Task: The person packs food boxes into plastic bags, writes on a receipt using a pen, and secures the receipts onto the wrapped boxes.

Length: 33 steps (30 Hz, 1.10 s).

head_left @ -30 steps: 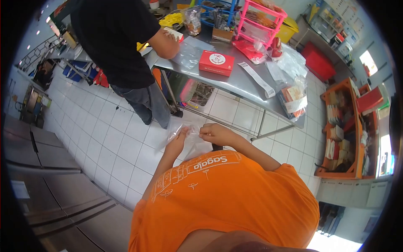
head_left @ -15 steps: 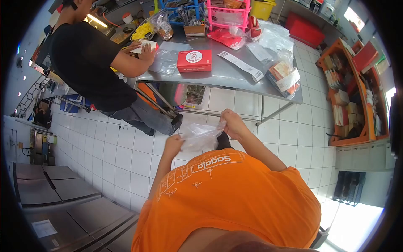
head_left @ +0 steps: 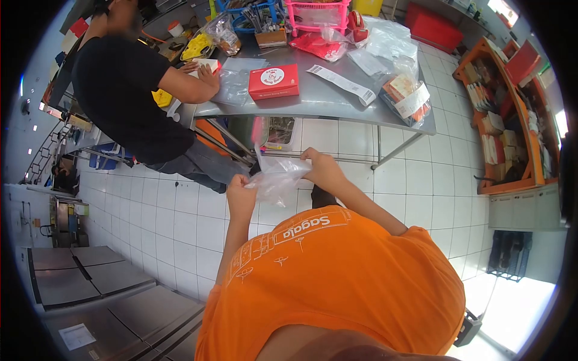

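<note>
A clear plastic bag (head_left: pixel 278 180) hangs between my two hands, in front of my body and short of the table. My left hand (head_left: pixel 240 191) pinches one side of the bag. On the other side, my right hand (head_left: pixel 324 171) grips its upper edge. The bag looks crumpled and see-through, and I cannot make out anything inside. Beyond it, on the metal table (head_left: pixel 337 109), stands a red box (head_left: pixel 274 82) with a round white label. A printed paper strip (head_left: pixel 342 84) lies right of the box, and a plastic-wrapped package (head_left: pixel 405 98) sits at the table's right corner.
A co-worker in a black shirt (head_left: pixel 117 90) stands at the table's left, hands on a small box (head_left: pixel 205 66). Clear plastic sheets (head_left: pixel 232 87) lie beside the red box. A pink basket (head_left: pixel 318 18) stands at the back. Orange shelves (head_left: pixel 509 120) are at right, steel cabinets (head_left: pixel 120 313) at lower left.
Both hands have risen and shifted slightly left with the plastic bag, which is spread more between them. The view has moved a little. The co-worker's hands stay on the small box.
</note>
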Available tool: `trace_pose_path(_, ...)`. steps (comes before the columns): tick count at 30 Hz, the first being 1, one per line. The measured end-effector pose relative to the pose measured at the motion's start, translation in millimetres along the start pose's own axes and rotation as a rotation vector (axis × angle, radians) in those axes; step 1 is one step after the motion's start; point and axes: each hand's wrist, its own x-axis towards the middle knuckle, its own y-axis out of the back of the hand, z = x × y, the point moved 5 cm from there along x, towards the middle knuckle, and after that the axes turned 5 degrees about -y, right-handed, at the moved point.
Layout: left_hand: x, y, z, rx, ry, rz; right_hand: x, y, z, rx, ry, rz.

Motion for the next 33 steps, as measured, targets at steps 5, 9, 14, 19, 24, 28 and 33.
trace_pose_path(5, 0.3, 2.7, -17.0, 0.301, 0.195, -0.075, 1.2, -4.8, 4.6, -0.042, 0.086, -0.1)
trace_pose_path(9, 4.3, 10.2, -41.1, 0.154, 0.248, -0.081, -16.7, -9.4, -19.9, -0.054, 0.195, -0.057)
trace_pose_path(14, -7.2, 0.7, -25.6, -0.08, 0.295, -0.122, -8.4, -15.8, -4.2, -0.318, 0.143, -0.024)
trace_pose_path(19, -29.5, -38.7, 14.2, -0.234, -0.012, -0.33, 1.2, -20.6, -1.8, -0.593, 0.337, 0.222)
trace_pose_path(24, -17.8, -30.0, 9.8, -1.414, 0.603, 0.056, 22.2, 5.5, 29.3, -0.245, -0.064, 0.243)
trace_pose_path(28, -30.4, -23.3, 33.7, -1.519, 0.616, -0.152, 15.5, 41.2, 57.7, -0.122, -0.173, 0.398)
trace_pose_path(33, -34.2, -30.3, 13.8, -1.418, 0.813, -0.108, 12.1, 65.5, 101.8, 0.096, -0.272, 0.435)
